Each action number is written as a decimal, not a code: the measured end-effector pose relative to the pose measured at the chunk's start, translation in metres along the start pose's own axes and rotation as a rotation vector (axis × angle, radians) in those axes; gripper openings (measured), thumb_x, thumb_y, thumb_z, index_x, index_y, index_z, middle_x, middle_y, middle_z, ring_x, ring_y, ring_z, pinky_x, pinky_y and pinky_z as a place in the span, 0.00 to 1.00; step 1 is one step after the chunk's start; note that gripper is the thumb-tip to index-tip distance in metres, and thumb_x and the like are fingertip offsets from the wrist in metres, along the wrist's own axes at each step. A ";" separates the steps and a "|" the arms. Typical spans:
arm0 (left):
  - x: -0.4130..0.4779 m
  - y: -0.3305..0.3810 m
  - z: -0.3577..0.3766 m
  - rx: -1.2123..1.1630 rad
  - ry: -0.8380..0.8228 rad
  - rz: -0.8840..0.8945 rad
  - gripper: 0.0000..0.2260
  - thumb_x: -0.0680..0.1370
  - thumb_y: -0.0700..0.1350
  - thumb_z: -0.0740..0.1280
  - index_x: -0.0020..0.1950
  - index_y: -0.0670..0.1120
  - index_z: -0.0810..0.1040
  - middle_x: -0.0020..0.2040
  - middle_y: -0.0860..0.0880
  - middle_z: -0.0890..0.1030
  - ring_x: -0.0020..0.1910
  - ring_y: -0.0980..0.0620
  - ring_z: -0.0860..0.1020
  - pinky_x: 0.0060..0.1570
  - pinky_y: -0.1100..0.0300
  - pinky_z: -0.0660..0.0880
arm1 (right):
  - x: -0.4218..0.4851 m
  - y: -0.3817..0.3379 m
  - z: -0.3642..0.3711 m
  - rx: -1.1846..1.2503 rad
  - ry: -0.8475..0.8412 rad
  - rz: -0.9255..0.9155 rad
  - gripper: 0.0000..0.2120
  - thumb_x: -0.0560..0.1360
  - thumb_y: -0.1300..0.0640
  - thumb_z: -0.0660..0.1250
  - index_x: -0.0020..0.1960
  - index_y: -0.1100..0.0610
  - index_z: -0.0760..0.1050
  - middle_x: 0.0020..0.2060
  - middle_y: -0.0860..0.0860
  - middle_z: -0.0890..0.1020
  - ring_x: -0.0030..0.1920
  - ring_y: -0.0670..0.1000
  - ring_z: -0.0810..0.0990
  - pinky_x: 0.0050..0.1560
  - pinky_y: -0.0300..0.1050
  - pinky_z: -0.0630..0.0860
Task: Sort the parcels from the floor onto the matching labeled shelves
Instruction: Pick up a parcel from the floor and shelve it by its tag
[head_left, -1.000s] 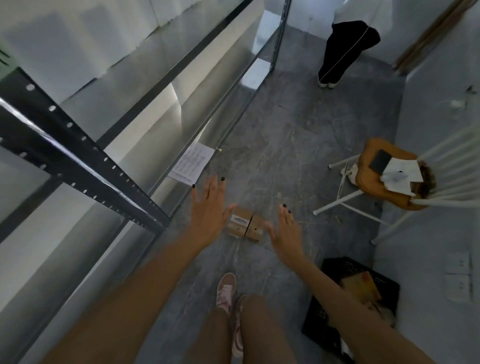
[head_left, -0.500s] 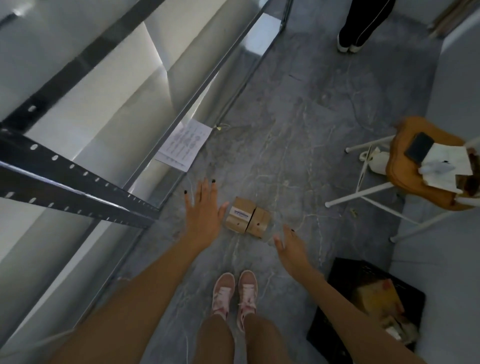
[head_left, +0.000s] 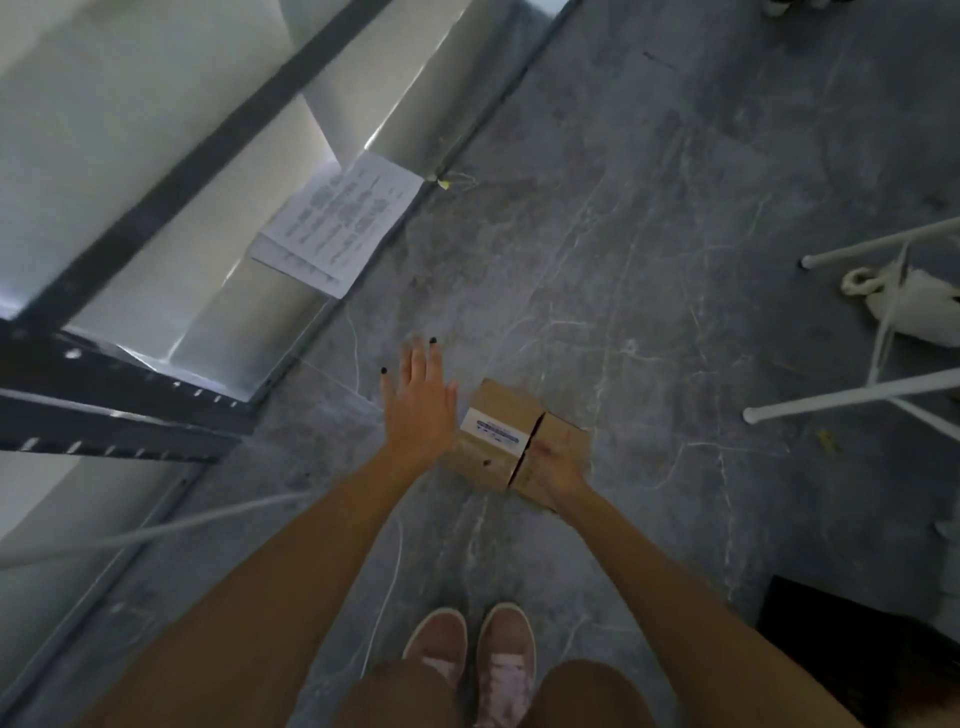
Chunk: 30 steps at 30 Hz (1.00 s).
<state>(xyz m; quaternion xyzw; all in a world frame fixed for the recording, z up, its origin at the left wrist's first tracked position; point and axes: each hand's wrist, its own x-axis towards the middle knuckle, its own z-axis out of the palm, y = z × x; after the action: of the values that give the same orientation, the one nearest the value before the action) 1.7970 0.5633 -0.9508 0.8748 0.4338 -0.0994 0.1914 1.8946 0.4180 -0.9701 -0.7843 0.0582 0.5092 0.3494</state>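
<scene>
Since we're looking straight down, we count two parcels touching side by side on the floor: a labeled parcel and a plain parcel. Our left hand is flat, fingers spread, just beside the labeled parcel. Our right hand sits on the plain parcel, can't tell if it's gripping.

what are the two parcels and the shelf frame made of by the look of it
Left parcel and right parcel: brown cardboard, matte, with creased box edges; the left one bears a white paper label. Shelf frame: likely painted metal, dark, with rows of punched holes.
</scene>
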 end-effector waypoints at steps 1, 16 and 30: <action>0.013 -0.003 0.021 -0.044 -0.017 -0.023 0.26 0.82 0.51 0.48 0.77 0.43 0.45 0.78 0.43 0.49 0.77 0.45 0.47 0.75 0.43 0.48 | 0.024 0.008 0.005 0.054 -0.029 0.016 0.16 0.80 0.65 0.56 0.66 0.65 0.69 0.63 0.57 0.75 0.63 0.61 0.73 0.66 0.51 0.69; 0.051 0.002 0.161 -0.593 -0.395 -0.314 0.16 0.77 0.35 0.58 0.65 0.38 0.69 0.63 0.38 0.75 0.62 0.40 0.73 0.59 0.51 0.71 | 0.112 0.039 0.036 -0.166 -0.006 0.077 0.19 0.79 0.67 0.50 0.69 0.60 0.64 0.66 0.58 0.73 0.65 0.59 0.71 0.65 0.52 0.70; -0.046 0.088 -0.150 -0.792 -0.096 -0.331 0.12 0.78 0.36 0.56 0.56 0.41 0.77 0.52 0.44 0.81 0.41 0.53 0.74 0.37 0.64 0.72 | -0.169 -0.137 -0.057 0.137 0.192 -0.442 0.20 0.75 0.72 0.57 0.62 0.60 0.75 0.56 0.55 0.81 0.52 0.48 0.80 0.48 0.36 0.79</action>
<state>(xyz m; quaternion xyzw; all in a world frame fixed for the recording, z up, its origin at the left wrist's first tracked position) 1.8409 0.5444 -0.7775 0.6468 0.5635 0.0050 0.5139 1.9192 0.4410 -0.7478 -0.7972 -0.0475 0.3382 0.4977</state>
